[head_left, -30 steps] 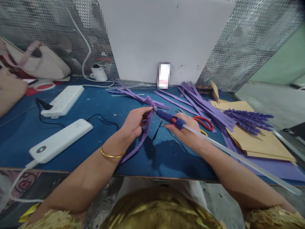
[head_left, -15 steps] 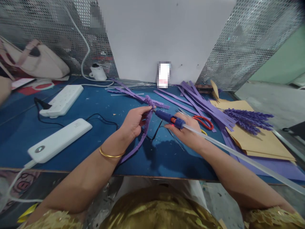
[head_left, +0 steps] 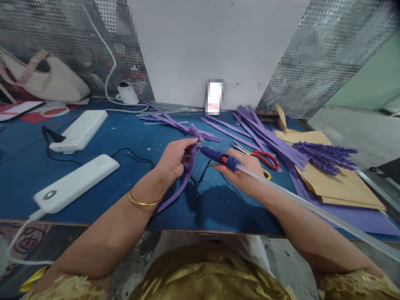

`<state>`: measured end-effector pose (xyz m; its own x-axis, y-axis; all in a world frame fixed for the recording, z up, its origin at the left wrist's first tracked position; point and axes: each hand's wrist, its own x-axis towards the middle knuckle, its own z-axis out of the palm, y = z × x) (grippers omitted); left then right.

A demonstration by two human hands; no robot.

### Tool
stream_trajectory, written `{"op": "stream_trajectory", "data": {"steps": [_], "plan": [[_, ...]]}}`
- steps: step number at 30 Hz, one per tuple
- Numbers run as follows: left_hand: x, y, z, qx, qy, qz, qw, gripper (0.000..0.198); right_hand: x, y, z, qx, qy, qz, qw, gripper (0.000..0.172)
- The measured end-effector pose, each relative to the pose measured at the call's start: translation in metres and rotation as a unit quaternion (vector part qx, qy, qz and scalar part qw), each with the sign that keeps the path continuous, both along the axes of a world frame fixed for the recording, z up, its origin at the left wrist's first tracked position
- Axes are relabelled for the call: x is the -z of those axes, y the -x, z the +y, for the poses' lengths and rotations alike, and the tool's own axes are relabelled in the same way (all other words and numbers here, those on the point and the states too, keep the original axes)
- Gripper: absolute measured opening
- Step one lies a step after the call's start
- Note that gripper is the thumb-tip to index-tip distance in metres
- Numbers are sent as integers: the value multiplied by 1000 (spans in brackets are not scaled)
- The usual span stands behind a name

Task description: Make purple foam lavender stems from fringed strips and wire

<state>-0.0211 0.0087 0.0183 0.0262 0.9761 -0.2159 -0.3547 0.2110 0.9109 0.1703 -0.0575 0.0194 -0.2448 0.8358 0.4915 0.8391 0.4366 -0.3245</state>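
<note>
Between the thumb and fingers of my left hand (head_left: 173, 160) is a lavender paper flower (head_left: 194, 131), its top curled and bumpy. From it a long fringed purple paper strip (head_left: 185, 183) hangs down toward the table's front edge. My right hand (head_left: 242, 173) is wrapped round a blue glue gun (head_left: 220, 158), with a long clear glue stick (head_left: 290, 199) out of its back end. The nozzle points at the flower, close beside the strip; whether they touch I cannot tell. Scissors (head_left: 265, 159) with red handles lie just beyond my right hand.
Loose purple strips (head_left: 268, 133) lie at the back right. Brown paper (head_left: 337, 193) carries a bunch of finished lavender (head_left: 326, 156). At left are a white power bank (head_left: 78, 183), a power strip (head_left: 79, 131) and cables. A lit phone (head_left: 214, 98) leans against the white board.
The glue gun and my right hand have drawn back slightly down and left, uncovering the scissor blades. My left hand keeps its hold. A blurred shape at the far left edge is gone.
</note>
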Motion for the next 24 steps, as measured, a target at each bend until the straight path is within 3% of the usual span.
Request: {"op": "stream_trajectory", "data": {"steps": [24], "plan": [[-5, -3, -2, -22, 6, 2, 1000, 17, -2, 0, -4, -16, 28, -36, 999, 38]]}}
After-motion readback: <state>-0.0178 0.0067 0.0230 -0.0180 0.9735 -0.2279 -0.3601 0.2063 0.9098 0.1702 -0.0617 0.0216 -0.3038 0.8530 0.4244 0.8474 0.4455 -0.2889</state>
